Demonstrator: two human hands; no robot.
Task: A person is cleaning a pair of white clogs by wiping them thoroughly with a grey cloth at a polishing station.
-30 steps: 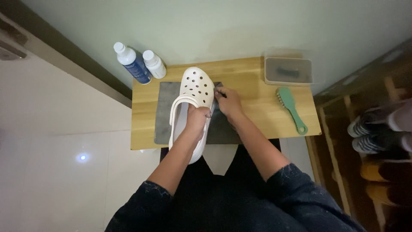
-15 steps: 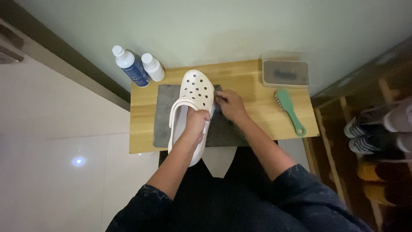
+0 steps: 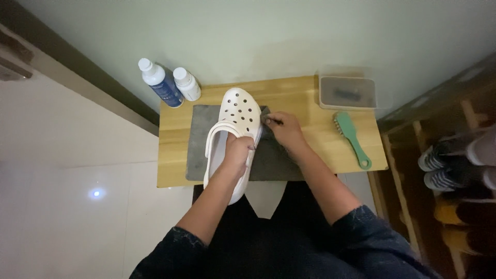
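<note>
A white perforated clog (image 3: 233, 120) lies toe-away on a grey cloth mat (image 3: 198, 139) spread over a small wooden table (image 3: 310, 101). My left hand (image 3: 238, 153) grips the clog's right side at its opening, with its fingers curled over the edge. My right hand (image 3: 283, 129) rests beside the clog's right side, pinching a small dark grey cloth (image 3: 265, 118) against the shoe's edge.
A blue bottle (image 3: 159, 82) and a white bottle (image 3: 187, 83) stand at the table's back left. A clear lidded box (image 3: 347, 93) sits at the back right with a green brush (image 3: 352, 133) in front of it. A shoe rack (image 3: 454, 170) with shoes stands right of the table.
My right hand has shifted slightly along the clog's right side with the cloth. The left hand keeps its hold on the clog.
</note>
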